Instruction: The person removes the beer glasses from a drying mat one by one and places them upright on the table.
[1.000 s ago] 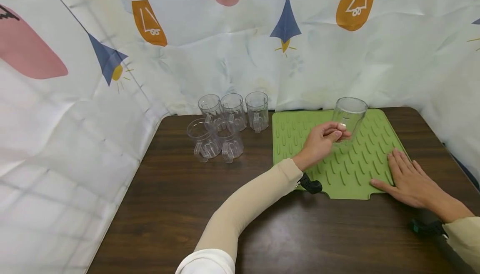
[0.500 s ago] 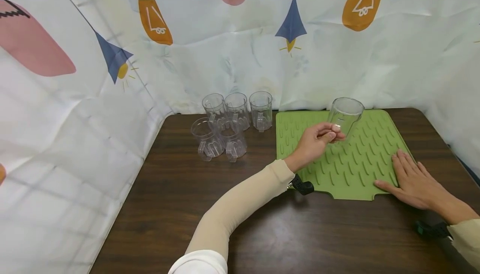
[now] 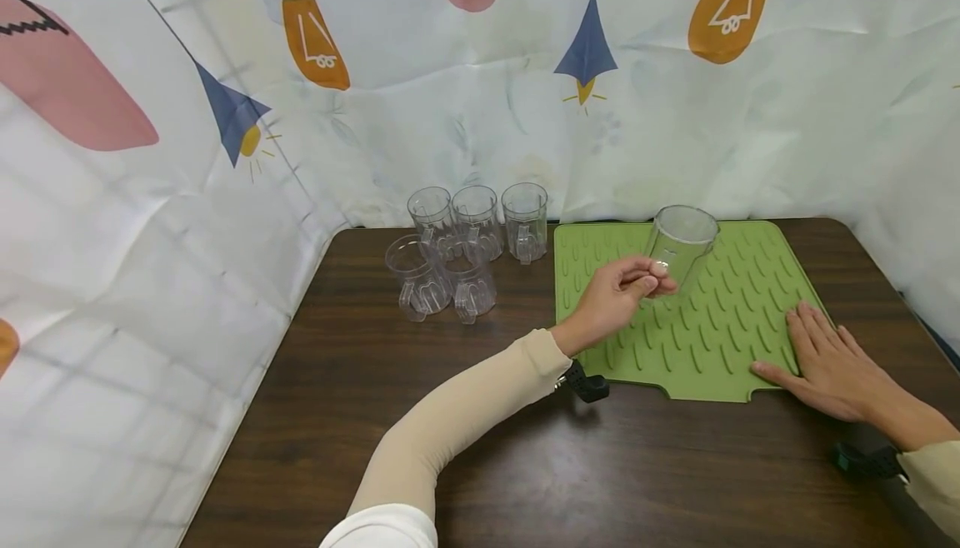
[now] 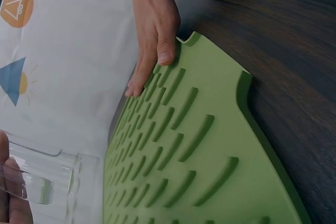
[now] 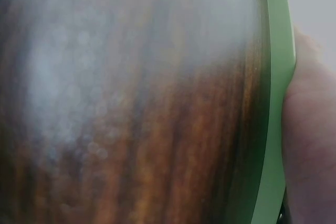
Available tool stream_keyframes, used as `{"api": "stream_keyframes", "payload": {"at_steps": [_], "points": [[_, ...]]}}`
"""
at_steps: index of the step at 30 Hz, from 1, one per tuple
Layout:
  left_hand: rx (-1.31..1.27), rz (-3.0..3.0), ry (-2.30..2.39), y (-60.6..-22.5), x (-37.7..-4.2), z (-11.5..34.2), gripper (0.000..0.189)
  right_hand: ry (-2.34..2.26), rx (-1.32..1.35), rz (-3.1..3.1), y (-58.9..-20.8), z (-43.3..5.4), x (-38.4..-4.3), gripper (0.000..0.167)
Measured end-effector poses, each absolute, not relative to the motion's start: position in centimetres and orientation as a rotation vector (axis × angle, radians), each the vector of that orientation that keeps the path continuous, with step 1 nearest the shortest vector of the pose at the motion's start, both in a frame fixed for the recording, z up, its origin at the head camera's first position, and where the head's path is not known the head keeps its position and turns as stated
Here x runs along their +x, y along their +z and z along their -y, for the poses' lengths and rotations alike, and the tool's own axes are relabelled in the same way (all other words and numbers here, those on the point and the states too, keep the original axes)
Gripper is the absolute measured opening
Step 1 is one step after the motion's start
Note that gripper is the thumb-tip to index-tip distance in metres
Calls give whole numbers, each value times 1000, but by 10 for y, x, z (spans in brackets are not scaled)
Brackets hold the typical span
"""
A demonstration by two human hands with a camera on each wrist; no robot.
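Observation:
A clear mug (image 3: 684, 246) is in my left hand (image 3: 617, 296), whose fingers and thumb pinch its handle. The mug is over the green ribbed mat (image 3: 712, 369), tilted slightly; whether its base touches the mat I cannot tell. In the left wrist view, part of the mug (image 4: 63, 182) and some fingertips show at the lower left, beside the mat's ribs. My right hand (image 3: 836, 369) lies flat with straight fingers on the mat's right edge. Close up in the right wrist view is a blurred part of that hand (image 5: 310, 129) against the mat's green edge (image 5: 277, 77).
Several clear mugs (image 3: 525, 223) stand upright in two rows at the back left of the dark wooden table (image 3: 600, 465), their handles toward me. A white curtain (image 3: 465, 132) printed with lamps hangs behind and along the left side.
My left hand has drawn the mug back toward me and a little to the left over the mat. The right hand stays in place on the mat. The head view has shifted slightly.

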State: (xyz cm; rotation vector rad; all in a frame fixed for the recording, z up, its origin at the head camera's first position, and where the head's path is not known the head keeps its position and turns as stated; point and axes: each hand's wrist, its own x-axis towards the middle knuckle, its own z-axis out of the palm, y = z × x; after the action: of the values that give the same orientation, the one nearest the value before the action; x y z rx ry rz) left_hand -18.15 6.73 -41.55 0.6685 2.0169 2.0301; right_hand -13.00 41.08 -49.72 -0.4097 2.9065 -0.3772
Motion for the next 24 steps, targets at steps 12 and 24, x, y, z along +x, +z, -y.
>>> {"api": "stream_keyframes", "payload": {"at_steps": [12, 24], "points": [[709, -2031, 1994, -423, -177, -43, 18, -372, -408, -2904, -496, -410, -131, 105], [725, -2087, 1909, -427, -169, -18, 15, -374, -394, -2896, -495, -410, -132, 106]]}}
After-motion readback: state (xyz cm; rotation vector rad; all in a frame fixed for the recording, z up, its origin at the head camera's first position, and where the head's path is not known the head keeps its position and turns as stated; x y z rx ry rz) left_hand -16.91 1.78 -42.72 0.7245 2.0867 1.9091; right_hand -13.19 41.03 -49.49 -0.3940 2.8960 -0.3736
